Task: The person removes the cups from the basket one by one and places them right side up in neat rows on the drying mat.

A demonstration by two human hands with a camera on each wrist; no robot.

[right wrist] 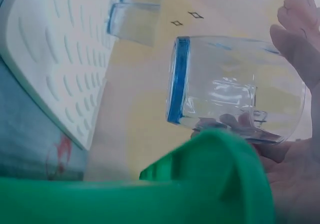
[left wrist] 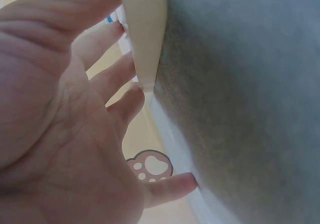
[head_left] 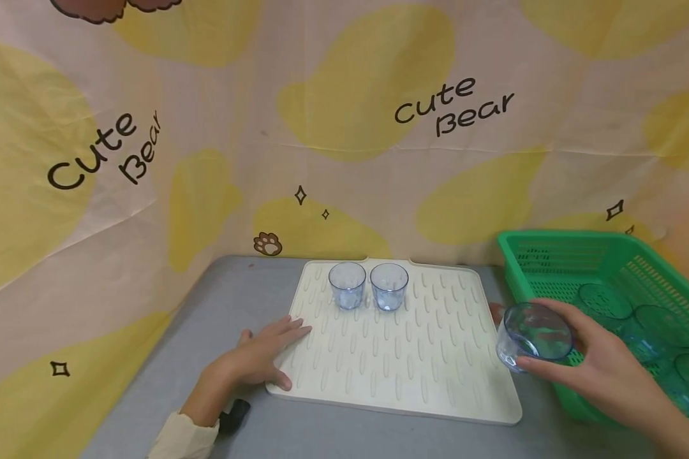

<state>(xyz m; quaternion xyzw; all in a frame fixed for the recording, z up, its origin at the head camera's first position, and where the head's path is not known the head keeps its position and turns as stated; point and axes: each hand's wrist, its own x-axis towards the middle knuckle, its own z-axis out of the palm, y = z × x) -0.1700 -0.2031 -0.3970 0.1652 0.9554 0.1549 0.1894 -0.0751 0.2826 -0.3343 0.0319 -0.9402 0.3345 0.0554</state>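
Observation:
My left hand (head_left: 258, 356) rests on the left edge of a white ridged drying mat (head_left: 396, 357), fingers spread and thumb near its front corner. In the left wrist view the fingertips (left wrist: 131, 97) touch the mat's rim (left wrist: 145, 34). At the right, my right hand (head_left: 600, 360) grips a clear bluish drinking glass (head_left: 536, 335) between thumb and fingers. That glass is held between the mat's right edge and the green basket (head_left: 574, 238), its round top toward the head camera. Two similar glasses, one left (head_left: 347, 288) and one right (head_left: 389, 290), stand side by side at the mat's back.
Inside the basket on the right lie several more glasses (head_left: 663, 331). The basket's raised rim (right wrist: 220, 144) stands close below the right hand. A grey tabletop (head_left: 166, 382) surrounds the mat, and a printed cloth (head_left: 350, 127) hangs behind it.

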